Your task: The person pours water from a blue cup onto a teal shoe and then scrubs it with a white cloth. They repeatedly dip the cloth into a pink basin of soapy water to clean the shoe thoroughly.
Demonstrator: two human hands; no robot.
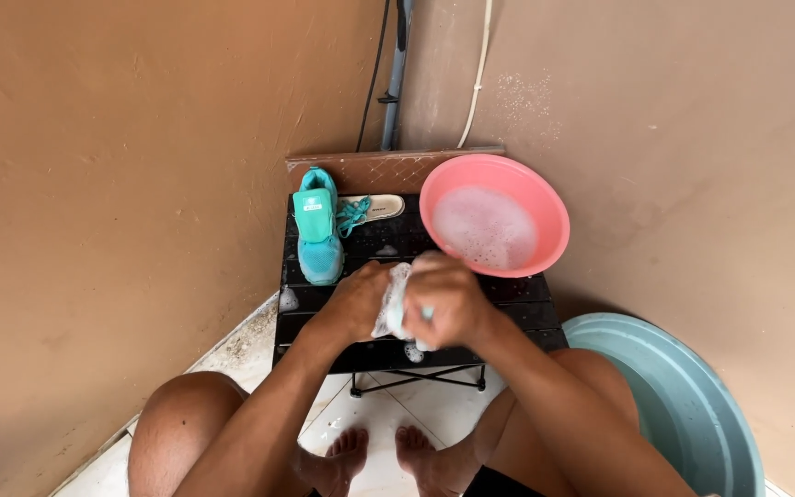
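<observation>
My left hand (357, 300) and my right hand (448, 299) are pressed together over the front of a small black slatted table (517, 296). Between them they grip a soapy white and pale teal thing (396, 304), likely a shoe, mostly hidden by my fingers. Foam drips from it onto the table. A teal sneaker (317, 225) with loose teal laces stands at the back left of the table. A white insole (374, 208) lies beside it.
A pink basin (535, 198) of foamy water sits on the table's back right corner. A large pale teal tub (692, 396) stands on the floor at right. Brown walls meet in a corner behind, with pipes and a cable. My knees and bare feet are on white tiles below.
</observation>
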